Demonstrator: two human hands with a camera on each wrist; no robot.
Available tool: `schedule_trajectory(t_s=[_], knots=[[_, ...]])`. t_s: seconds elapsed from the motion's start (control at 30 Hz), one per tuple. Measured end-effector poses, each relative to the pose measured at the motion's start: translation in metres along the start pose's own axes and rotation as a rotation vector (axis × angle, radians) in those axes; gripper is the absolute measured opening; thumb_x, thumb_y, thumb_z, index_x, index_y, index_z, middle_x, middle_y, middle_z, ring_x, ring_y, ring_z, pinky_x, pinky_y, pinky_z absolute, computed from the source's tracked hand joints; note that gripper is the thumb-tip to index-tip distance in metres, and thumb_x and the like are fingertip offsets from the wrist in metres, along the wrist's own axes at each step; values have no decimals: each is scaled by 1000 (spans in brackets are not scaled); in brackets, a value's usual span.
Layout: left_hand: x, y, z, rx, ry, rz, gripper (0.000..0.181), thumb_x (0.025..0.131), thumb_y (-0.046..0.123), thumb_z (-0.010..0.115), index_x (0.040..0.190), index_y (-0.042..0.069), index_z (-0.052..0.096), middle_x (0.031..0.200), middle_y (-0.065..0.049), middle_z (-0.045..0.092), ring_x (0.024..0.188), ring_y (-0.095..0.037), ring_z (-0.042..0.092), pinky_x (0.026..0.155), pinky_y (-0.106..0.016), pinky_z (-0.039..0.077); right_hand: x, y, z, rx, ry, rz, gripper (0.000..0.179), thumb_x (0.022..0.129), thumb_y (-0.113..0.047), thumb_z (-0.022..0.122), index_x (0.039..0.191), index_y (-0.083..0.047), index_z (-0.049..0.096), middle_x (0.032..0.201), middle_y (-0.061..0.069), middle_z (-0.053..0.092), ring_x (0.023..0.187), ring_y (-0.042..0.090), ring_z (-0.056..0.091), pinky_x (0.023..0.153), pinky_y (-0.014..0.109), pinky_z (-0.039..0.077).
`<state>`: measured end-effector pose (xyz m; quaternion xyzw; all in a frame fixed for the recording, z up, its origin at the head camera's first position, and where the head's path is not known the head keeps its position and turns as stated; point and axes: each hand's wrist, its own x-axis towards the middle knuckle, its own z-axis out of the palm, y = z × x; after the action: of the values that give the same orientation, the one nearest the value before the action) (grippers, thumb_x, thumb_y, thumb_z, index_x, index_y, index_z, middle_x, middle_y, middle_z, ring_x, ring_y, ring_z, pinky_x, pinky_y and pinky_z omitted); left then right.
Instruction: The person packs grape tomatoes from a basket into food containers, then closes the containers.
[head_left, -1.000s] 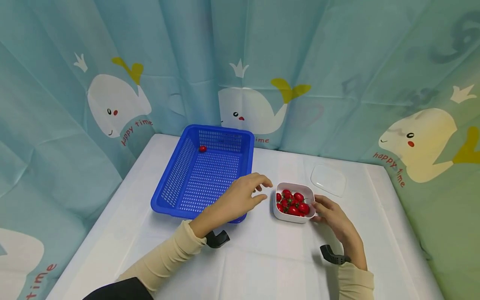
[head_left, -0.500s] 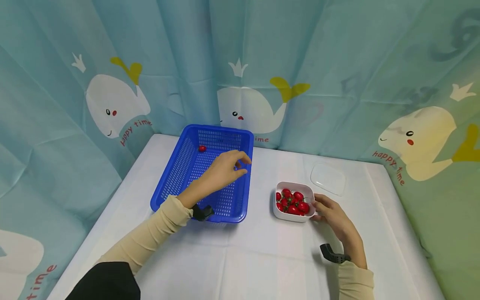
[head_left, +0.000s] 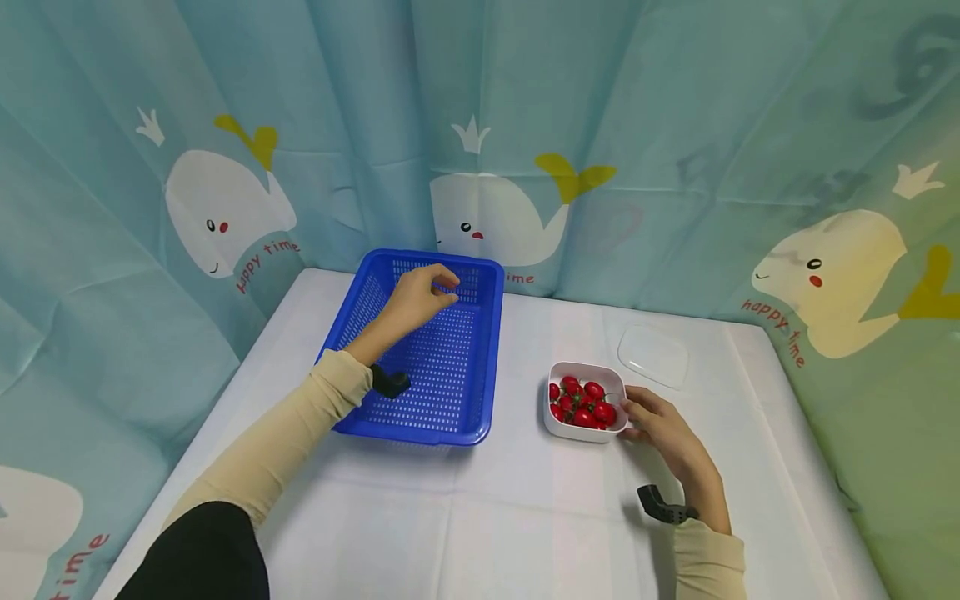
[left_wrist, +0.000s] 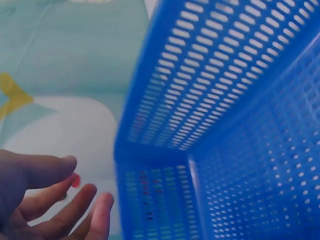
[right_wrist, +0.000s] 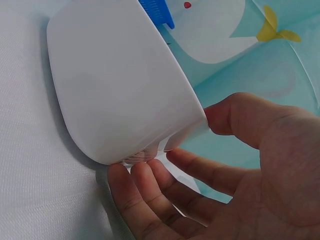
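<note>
My left hand is above the far part of a blue plastic basket, fingers loosely bent. A gap shows between thumb and fingertips, with nothing seen in it. In the left wrist view the fingers are beside the basket wall. The red tomato lying in the basket earlier is hidden now. On the right, a white plastic box holds several red cherry tomatoes. My right hand holds that box at its right end, thumb at the rim and fingertips against the outer side, as the right wrist view shows.
A clear lid lies flat behind the box, to its right. White cloth covers the table. A whale-patterned curtain rises along the back and sides. Each wrist wears a black camera band.
My left hand has moved from beside the white box, left and away from me, to over the far part of the basket, covering the tomato there. Right hand and box stay put.
</note>
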<state>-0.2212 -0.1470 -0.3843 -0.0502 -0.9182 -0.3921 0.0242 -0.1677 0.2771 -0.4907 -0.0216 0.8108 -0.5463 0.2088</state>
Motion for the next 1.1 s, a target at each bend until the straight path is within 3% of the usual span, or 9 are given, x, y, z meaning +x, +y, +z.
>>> schedule_trajectory(t_s=[0.3, 0.57, 0.83, 1.1], knots=[[18, -29, -1, -32, 89, -113, 32, 102, 12, 65, 130, -3, 67, 135, -22, 68, 127, -38, 63, 109, -50, 51, 2, 0, 0, -8, -2, 18, 56, 111, -24, 47, 156, 6, 35, 153, 31, 46, 110, 12, 58, 87, 20, 59], [29, -50, -2, -17, 173, -189, 35, 100, 9, 66, 130, -9, 66, 131, -27, 68, 124, -41, 63, 107, -52, 51, 2, 0, -1, -4, -1, 6, 56, 111, -25, 48, 155, 7, 36, 151, 31, 47, 107, 9, 59, 86, 20, 59], [34, -71, 4, -4, 200, -279, 39, 99, 8, 67, 134, -10, 63, 135, -29, 65, 127, -42, 62, 109, -53, 50, 2, 0, 0, -21, 6, 14, 56, 110, -27, 49, 155, 4, 38, 149, 29, 50, 103, 7, 60, 84, 21, 58], [38, -88, 17, 103, 217, -242, 39, 97, 5, 63, 132, -12, 63, 135, -30, 66, 128, -45, 63, 111, -54, 49, 1, 1, 0, -20, 13, 14, 56, 109, -28, 50, 154, 4, 41, 148, 29, 52, 102, 6, 61, 82, 21, 58]])
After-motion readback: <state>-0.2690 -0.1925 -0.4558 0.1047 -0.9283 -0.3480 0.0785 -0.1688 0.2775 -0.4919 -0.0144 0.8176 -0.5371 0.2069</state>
